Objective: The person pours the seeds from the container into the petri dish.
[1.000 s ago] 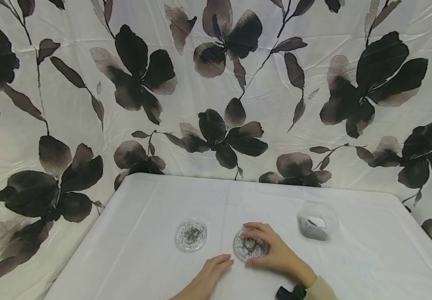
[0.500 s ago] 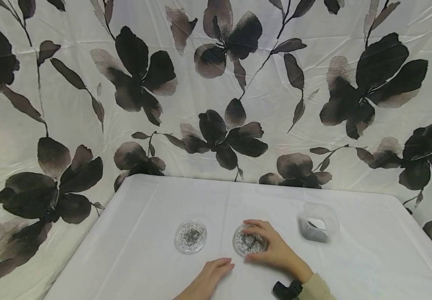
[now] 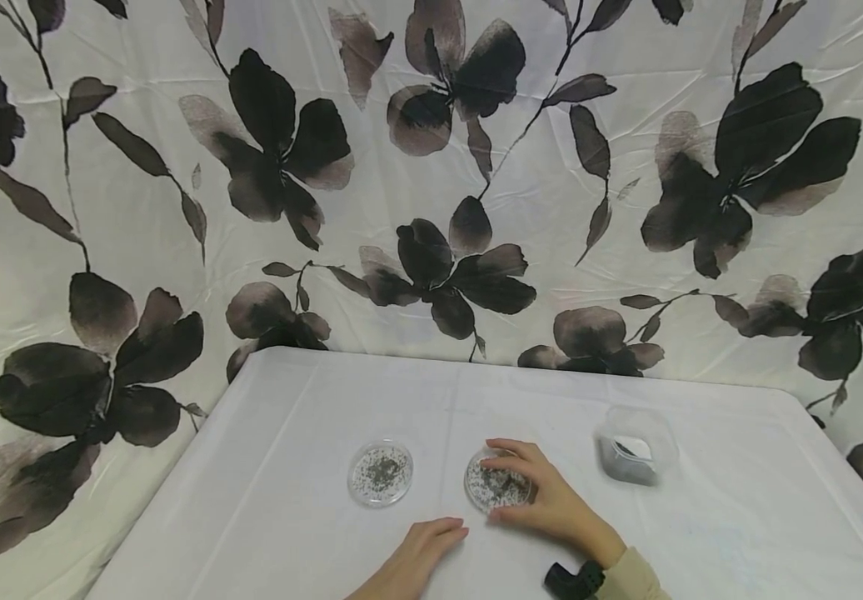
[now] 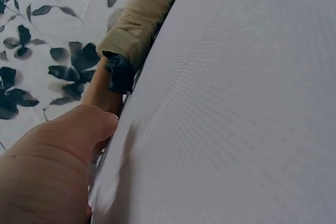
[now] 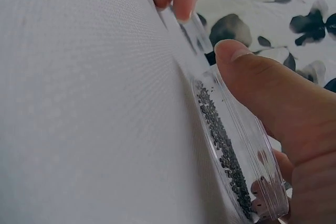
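Note:
My right hand (image 3: 551, 496) holds a clear round petri dish (image 3: 490, 492) by its sides, thumb on the near edge and fingers over the far edge. Dark grey granules (image 5: 223, 150) are spread inside it, seen through the clear wall in the right wrist view. Just to the left, my left hand (image 3: 424, 550) lies on the table with its fingers nearly straight and nothing in them. A second petri dish (image 3: 381, 473) with similar dark specks sits farther left, apart from both hands. The left wrist view shows the left thumb (image 4: 79, 129) beside the tabletop.
A clear plastic tub (image 3: 634, 450) with grey material inside stands toward the back right of the white-covered table (image 3: 311, 417). Behind the table's far edge hangs a floral cloth (image 3: 431, 183). A black band (image 3: 577, 579) is on the right wrist.
My right hand and the dish it holds have shifted very slightly away from me since the first frame. The left hand stays almost in place.

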`<action>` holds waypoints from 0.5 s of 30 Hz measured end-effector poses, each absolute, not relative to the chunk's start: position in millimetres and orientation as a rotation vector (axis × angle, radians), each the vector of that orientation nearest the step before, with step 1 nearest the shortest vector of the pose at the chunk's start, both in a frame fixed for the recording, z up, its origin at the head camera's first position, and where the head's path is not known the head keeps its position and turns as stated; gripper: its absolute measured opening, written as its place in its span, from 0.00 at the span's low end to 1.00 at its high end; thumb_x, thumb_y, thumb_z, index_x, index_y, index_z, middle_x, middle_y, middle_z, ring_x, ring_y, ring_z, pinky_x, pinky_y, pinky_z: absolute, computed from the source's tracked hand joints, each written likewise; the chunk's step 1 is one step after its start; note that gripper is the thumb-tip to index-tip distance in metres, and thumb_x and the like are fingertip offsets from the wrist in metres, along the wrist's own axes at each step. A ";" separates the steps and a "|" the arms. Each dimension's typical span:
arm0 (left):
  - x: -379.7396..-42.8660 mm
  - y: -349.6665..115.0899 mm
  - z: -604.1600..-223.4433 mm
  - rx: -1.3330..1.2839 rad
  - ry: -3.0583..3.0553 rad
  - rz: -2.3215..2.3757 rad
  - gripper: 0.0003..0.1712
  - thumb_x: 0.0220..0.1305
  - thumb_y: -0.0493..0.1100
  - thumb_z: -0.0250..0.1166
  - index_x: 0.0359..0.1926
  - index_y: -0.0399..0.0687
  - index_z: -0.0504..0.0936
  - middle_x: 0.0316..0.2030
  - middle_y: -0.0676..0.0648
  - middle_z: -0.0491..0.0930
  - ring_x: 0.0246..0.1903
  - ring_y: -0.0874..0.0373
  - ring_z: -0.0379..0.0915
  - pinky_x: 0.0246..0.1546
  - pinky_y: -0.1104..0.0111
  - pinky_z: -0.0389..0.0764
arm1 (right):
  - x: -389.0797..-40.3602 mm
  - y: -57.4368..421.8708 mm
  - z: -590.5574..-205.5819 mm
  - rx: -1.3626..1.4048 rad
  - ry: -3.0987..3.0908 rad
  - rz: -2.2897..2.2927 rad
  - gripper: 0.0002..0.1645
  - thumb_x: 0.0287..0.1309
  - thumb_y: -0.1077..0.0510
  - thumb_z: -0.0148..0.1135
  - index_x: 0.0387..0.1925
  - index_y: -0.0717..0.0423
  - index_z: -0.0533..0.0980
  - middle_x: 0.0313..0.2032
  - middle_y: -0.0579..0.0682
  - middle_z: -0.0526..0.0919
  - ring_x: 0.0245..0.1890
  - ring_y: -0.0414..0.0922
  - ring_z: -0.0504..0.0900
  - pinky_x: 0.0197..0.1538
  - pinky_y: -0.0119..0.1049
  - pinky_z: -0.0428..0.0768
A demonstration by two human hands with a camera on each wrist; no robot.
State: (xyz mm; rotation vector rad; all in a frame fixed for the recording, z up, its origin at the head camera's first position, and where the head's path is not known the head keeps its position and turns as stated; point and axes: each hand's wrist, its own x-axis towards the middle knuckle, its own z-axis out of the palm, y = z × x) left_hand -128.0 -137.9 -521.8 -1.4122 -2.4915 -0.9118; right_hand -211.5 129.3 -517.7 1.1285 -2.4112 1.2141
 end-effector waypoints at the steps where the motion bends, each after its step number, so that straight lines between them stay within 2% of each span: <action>1: -128.2 -138.2 -521.5 -1.412 -2.496 -0.921 0.49 0.62 0.73 0.41 0.67 0.37 0.58 0.63 0.40 0.59 0.61 0.53 0.57 0.59 0.60 0.68 | -211.6 129.2 -517.3 1.131 -2.407 1.214 0.35 0.43 0.44 0.74 0.56 0.45 0.75 0.63 0.51 0.68 0.60 0.48 0.65 0.61 0.38 0.66; 4: -130.5 -137.9 -521.3 -1.435 -2.450 -0.921 0.49 0.62 0.73 0.41 0.67 0.36 0.56 0.63 0.40 0.60 0.62 0.52 0.57 0.59 0.59 0.68 | -212.2 129.9 -516.7 1.125 -2.407 1.213 0.34 0.44 0.45 0.74 0.55 0.46 0.76 0.63 0.52 0.68 0.60 0.49 0.65 0.61 0.40 0.66; 7: -134.0 -137.3 -522.2 -1.460 -2.340 -0.881 0.47 0.65 0.70 0.39 0.66 0.33 0.58 0.61 0.38 0.63 0.60 0.51 0.59 0.56 0.59 0.69 | -212.6 130.9 -514.7 1.105 -2.427 1.208 0.30 0.49 0.48 0.71 0.55 0.47 0.75 0.63 0.53 0.67 0.60 0.50 0.65 0.61 0.42 0.67; 11: -131.6 -137.6 -516.3 -1.466 -2.314 -1.004 0.32 0.69 0.56 0.51 0.64 0.38 0.62 0.58 0.42 0.67 0.58 0.54 0.61 0.54 0.61 0.70 | -208.2 135.0 -503.1 1.051 -2.439 1.133 0.25 0.55 0.51 0.67 0.54 0.50 0.75 0.61 0.56 0.68 0.59 0.51 0.66 0.58 0.48 0.69; 13: -129.2 -140.0 -509.9 -1.464 -2.350 -1.106 0.27 0.66 0.48 0.58 0.62 0.44 0.66 0.57 0.46 0.70 0.56 0.57 0.63 0.54 0.63 0.71 | -201.7 139.5 -493.6 1.020 -2.446 1.079 0.24 0.55 0.52 0.67 0.54 0.50 0.75 0.61 0.55 0.68 0.59 0.51 0.66 0.56 0.49 0.71; 15: -128.0 -144.0 -502.1 -1.450 -2.406 -1.216 0.24 0.64 0.45 0.62 0.59 0.48 0.70 0.55 0.51 0.72 0.55 0.61 0.64 0.53 0.66 0.72 | -192.2 146.7 -482.9 0.983 -2.463 1.043 0.24 0.54 0.52 0.67 0.54 0.47 0.75 0.62 0.53 0.67 0.60 0.50 0.66 0.57 0.46 0.71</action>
